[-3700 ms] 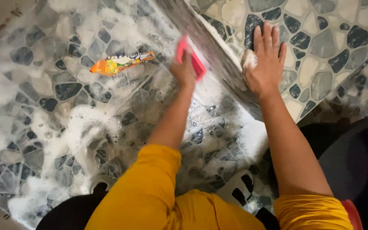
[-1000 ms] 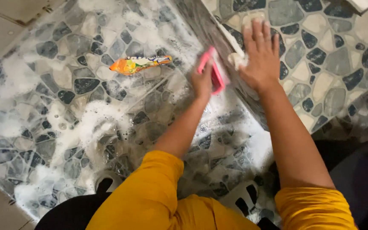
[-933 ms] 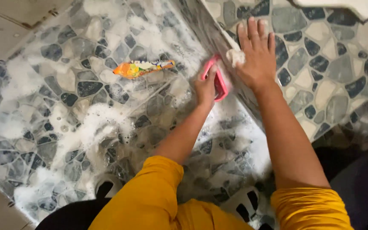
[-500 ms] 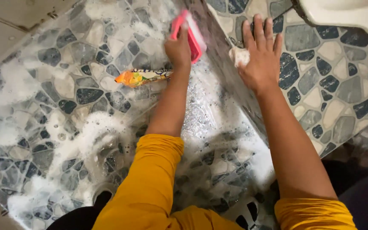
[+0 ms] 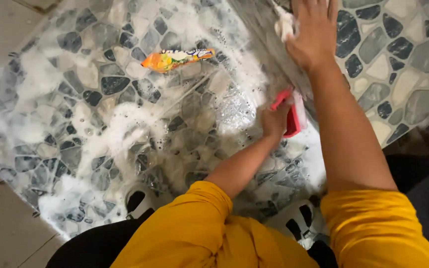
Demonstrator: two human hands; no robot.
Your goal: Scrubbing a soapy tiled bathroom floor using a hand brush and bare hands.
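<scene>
One orange sachet (image 5: 177,58) lies on the soapy floor (image 5: 75,99). Your left hand (image 5: 274,121) fingers clamp one pink brush (image 5: 290,115); right hand (image 5: 314,31) fingers flat, together, on the step (image 5: 373,49).

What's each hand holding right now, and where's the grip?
The left hand grips a pink scrub brush by its back. The right hand presses flat on the tiled step, holding nothing.

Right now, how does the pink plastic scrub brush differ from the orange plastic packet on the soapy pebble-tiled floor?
The pink plastic scrub brush is gripped in the left hand against the step; the orange plastic packet lies loose, touched by no hand. The brush is plain pink and rigid; the packet is multicoloured, thin and long. Both sit amid foam.
</scene>
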